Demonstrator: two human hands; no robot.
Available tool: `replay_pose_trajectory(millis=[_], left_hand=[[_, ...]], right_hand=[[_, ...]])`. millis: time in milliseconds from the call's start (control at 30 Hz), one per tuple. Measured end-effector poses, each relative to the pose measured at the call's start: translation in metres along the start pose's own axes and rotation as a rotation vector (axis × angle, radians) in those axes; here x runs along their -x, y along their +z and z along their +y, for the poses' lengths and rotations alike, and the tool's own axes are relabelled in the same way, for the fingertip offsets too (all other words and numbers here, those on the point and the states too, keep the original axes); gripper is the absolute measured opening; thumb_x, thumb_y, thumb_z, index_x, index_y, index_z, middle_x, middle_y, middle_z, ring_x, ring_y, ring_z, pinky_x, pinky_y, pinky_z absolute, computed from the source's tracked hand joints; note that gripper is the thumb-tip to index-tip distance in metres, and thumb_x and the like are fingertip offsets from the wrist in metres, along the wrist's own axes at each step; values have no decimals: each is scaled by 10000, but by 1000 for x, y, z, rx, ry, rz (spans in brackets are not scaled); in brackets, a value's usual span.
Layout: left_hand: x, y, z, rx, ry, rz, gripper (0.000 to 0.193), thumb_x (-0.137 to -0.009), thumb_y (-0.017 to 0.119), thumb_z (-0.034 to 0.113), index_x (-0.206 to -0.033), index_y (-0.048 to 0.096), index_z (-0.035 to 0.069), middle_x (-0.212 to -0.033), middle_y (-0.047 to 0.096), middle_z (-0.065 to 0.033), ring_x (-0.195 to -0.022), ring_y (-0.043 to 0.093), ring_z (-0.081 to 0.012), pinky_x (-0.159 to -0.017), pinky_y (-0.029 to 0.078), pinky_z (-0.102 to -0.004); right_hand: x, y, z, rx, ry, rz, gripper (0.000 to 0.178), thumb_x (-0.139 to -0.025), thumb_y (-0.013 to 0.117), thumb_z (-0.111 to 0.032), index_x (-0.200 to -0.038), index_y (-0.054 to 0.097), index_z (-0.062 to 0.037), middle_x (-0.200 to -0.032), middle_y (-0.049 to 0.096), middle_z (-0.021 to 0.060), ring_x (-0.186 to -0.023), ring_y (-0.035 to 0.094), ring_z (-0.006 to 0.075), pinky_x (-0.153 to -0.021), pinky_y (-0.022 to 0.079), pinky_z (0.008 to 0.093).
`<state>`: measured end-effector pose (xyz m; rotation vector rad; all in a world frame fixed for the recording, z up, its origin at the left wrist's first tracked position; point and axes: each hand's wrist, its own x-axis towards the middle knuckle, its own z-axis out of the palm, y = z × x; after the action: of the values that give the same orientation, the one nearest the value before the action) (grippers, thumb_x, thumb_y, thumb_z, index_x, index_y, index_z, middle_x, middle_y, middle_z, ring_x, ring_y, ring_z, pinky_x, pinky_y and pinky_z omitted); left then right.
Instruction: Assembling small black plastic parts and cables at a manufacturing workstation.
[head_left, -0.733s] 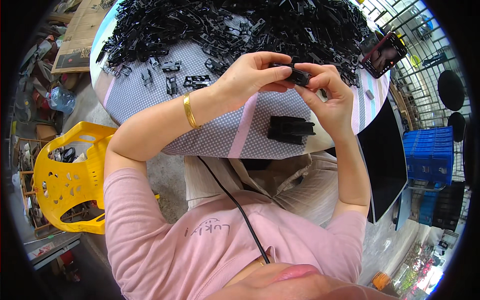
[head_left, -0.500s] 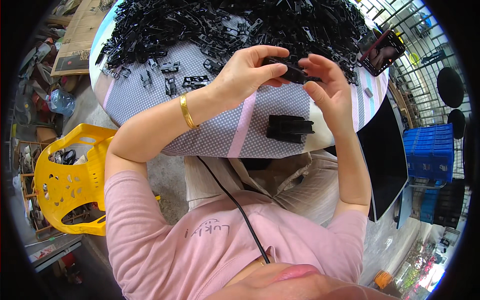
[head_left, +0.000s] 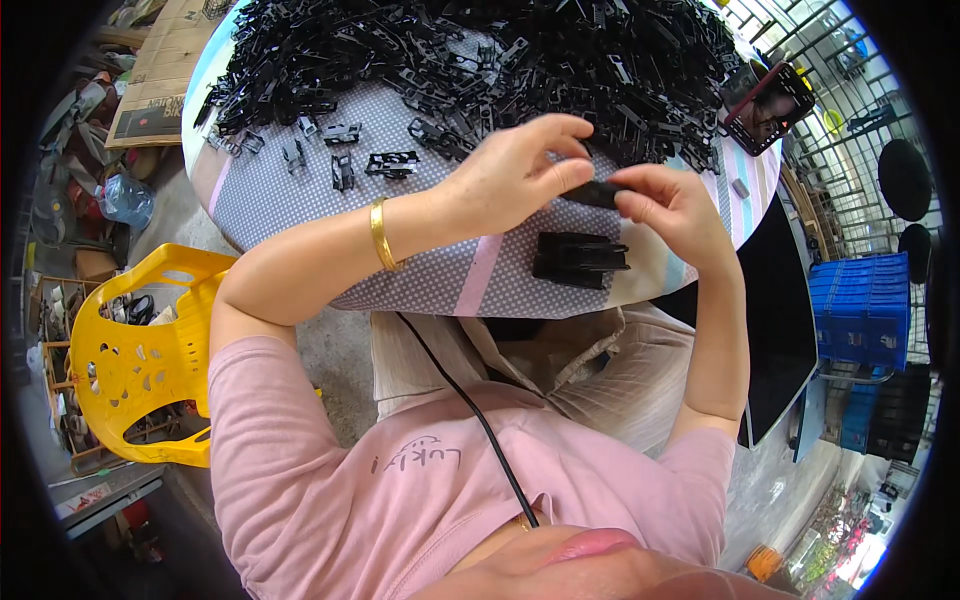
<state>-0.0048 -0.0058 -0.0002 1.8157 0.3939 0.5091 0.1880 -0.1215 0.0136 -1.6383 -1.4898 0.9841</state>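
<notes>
A small dark elongated plastic part (head_left: 598, 194) is held between my two hands above the table. My right hand (head_left: 682, 208) pinches its right end between thumb and fingers. At the other end my left hand (head_left: 520, 178), with a gold bangle on the wrist, has its thumb against the part. The left index finger is raised apart from that thumb, and the remaining left fingers are mostly hidden. Just below the hands, near the table's front edge, lies a small stack of black plastic parts (head_left: 580, 260).
A large heap of black plastic pieces (head_left: 600, 60) covers the far side of the cloth-covered table (head_left: 400, 270), with several loose ones (head_left: 392, 164) at its left. A phone (head_left: 768, 108) stands at the right. Beside the table are a yellow chair (head_left: 130, 360) and blue crates (head_left: 860, 305).
Both hands have come down a little toward me with the part. My right fingers, spread beside it before, now pinch its right end.
</notes>
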Motion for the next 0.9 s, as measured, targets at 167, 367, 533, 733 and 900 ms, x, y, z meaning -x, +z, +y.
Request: replay_pose_trajectory(millis=[167, 367, 533, 733, 900], left_hand=[[-21, -61, 8, -573, 418, 531, 123, -820, 610, 82, -930, 649, 45, -948, 618, -65, -702, 574, -109, -581, 452, -191], [-23, -68, 12, -853, 546, 8, 274, -706, 581, -29, -956, 653, 57, -853, 608, -78, -824, 562, -237, -751, 471, -316], [-13, -50, 7, -1040, 516, -248, 228, -682, 587, -29, -896, 638, 31, -953, 574, -77, -973, 489, -239, -849, 434, -315], [-13, -42, 14, -827, 496, 43, 205, -710, 636, 33, -913, 612, 20, -839, 561, -66, -847, 550, -200, -755, 477, -280], [-15, -34, 16, 64, 24, 84, 273, -785, 656, 79, -1015, 553, -27, -896, 605, -66, -796, 610, -124, -745, 516, -239]], right_hand=[[2, 8, -9, 144, -44, -139, 176, -809, 618, -110, -945, 647, -2, -773, 616, 33, -684, 556, 88, -616, 441, 217], [-16, 21, -10, 386, -338, 313, 174, -780, 647, -101, -933, 646, -20, -801, 619, 56, -623, 552, 105, -555, 431, 215], [-37, 36, -3, 754, -533, 457, 209, -743, 671, -147, -927, 637, -54, -843, 616, 73, -701, 588, 221, -610, 470, 305], [-32, 33, -5, 479, -379, 434, 316, -756, 658, -70, -1063, 583, -63, -847, 596, 55, -755, 587, 156, -636, 479, 275], [-19, 24, -18, -366, -318, 322, 338, -819, 571, 47, -1149, 512, 2, -924, 576, 75, -788, 578, 118, -726, 511, 245]])
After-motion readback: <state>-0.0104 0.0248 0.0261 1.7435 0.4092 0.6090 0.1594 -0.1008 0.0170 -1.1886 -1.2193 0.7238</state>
